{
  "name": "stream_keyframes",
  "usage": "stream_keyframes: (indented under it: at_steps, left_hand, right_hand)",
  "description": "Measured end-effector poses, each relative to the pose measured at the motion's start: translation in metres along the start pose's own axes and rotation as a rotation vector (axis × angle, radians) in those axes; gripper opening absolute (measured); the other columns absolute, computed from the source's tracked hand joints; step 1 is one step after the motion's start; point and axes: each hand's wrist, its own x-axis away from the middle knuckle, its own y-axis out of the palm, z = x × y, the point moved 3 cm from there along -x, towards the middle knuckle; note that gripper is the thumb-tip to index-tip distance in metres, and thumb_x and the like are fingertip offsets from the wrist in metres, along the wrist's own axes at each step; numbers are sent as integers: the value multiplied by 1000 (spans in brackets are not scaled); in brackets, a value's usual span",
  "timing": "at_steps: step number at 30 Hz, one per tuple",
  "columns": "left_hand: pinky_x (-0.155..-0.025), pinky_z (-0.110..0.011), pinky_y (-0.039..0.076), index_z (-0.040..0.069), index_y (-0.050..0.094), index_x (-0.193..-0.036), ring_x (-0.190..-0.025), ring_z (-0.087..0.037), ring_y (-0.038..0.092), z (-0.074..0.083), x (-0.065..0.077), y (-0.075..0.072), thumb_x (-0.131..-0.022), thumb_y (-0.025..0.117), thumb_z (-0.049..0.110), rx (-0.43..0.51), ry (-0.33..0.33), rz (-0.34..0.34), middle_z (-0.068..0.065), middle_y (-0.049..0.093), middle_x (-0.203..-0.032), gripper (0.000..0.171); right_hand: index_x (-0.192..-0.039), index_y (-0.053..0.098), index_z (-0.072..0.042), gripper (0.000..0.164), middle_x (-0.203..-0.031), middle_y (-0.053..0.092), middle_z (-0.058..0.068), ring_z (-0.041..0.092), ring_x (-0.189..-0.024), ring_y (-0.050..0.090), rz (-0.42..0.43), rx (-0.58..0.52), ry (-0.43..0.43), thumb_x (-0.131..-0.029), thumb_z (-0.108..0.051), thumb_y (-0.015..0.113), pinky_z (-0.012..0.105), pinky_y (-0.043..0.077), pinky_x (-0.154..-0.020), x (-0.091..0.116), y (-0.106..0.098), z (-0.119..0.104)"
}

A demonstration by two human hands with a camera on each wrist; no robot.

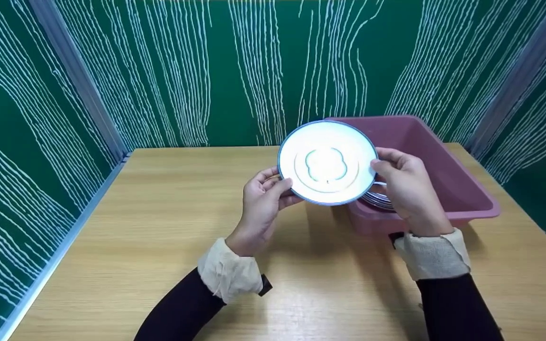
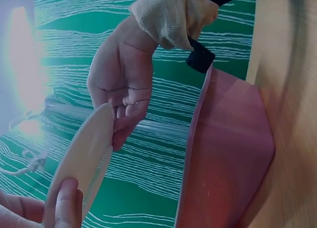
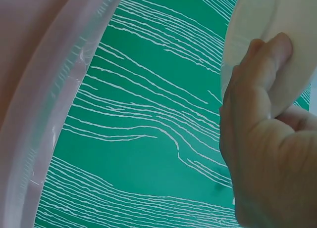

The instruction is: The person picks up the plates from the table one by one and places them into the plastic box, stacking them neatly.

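A round white plate [image 1: 327,163] with a blue rim and a flower-like outline at its centre is held up between both hands, its face tilted toward the head camera. My left hand [image 1: 266,199] pinches the lower left edge, thumb on top. At the right edge my right hand [image 1: 410,184] grips the rim between thumb and fingers. In the left wrist view the plate [image 2: 84,163] shows nearly edge-on. Behind and below it, a stack of plates [image 1: 378,201] lies inside a pink plastic tub [image 1: 477,199], partly hidden by the held plate and right hand.
The tub stands at the right back of a light wooden table [image 1: 159,227]. Green panels with white wavy lines [image 1: 263,71] enclose the table at the back and sides, with grey posts [image 1: 78,76] at the corners.
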Motion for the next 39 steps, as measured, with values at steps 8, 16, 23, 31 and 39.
stream_keyframes:
  at_steps: [8,16,23,31,39]
  left_hand:
    - [-77,-45,56,-1,49,-119,-89,-36,67,1,0,0,-89,61,1,17,-18,-8,-23,63,-107,32]
    - [-80,-43,55,1,49,-121,-86,-33,66,0,1,4,-87,66,5,16,-86,-82,-24,62,-108,38]
    - [-79,-41,55,2,54,-117,-77,-31,67,-2,-4,-2,-88,66,7,-25,-72,-45,-22,63,-100,32]
    - [-78,-41,56,3,56,-114,-72,-27,67,-14,-12,-11,-88,66,6,-70,-157,-8,-19,63,-95,28]
    - [-78,-37,56,4,58,-110,-78,-27,64,-35,-22,-18,-87,66,5,-159,-254,30,-16,61,-100,24]
  right_hand:
    - [-131,47,-3,36,-118,51,19,25,-95,58,16,-7,11,-99,-19,48,32,55,-74,0,0,0]
    - [-135,44,-5,38,-124,46,15,26,-102,55,71,-49,26,-100,-21,45,33,55,-79,-1,-5,0]
    - [-136,43,-4,40,-124,44,14,25,-103,53,131,-62,7,-101,-21,43,34,56,-78,-6,-18,2]
    - [-140,41,-6,43,-128,42,12,23,-104,51,215,-103,60,-101,-23,42,32,55,-78,-13,-41,7]
    - [-143,37,-11,45,-128,42,5,17,-108,49,309,-159,196,-101,-28,40,24,51,-82,-21,-68,16]
